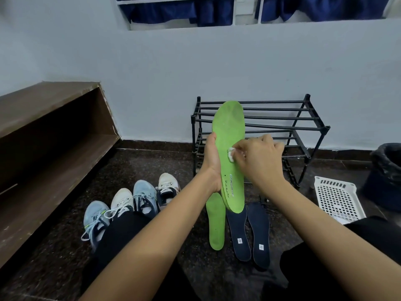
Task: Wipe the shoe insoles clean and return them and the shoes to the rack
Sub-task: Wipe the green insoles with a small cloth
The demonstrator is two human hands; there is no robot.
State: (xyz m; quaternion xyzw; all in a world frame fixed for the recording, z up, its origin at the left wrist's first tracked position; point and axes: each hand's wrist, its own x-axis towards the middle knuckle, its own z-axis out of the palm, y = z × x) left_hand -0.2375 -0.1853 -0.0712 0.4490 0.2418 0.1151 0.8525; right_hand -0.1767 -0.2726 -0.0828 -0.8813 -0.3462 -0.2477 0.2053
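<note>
The left hand (211,164) grips a green insole (230,131) by its left edge and holds it upright, toe end up, in front of the black shoe rack (271,102). The thumb lies up along the edge, and the fingers are behind the insole (hidden, so I cannot tell how they lie). The right hand (262,157) has its fingers (242,148) curled together, pinching a small white wad (231,153) against the insole's middle. White print runs along the heel end, too blurred to read. On the dark floor (173,161) below lie a second green insole (216,224) and two navy insoles (237,224), side by side, each with a small white label (illegible). Four sneakers (144,194) stand in a row to the left, well apart from the rack. A white perforated basket (338,198) sits to the right of the rack.
</note>
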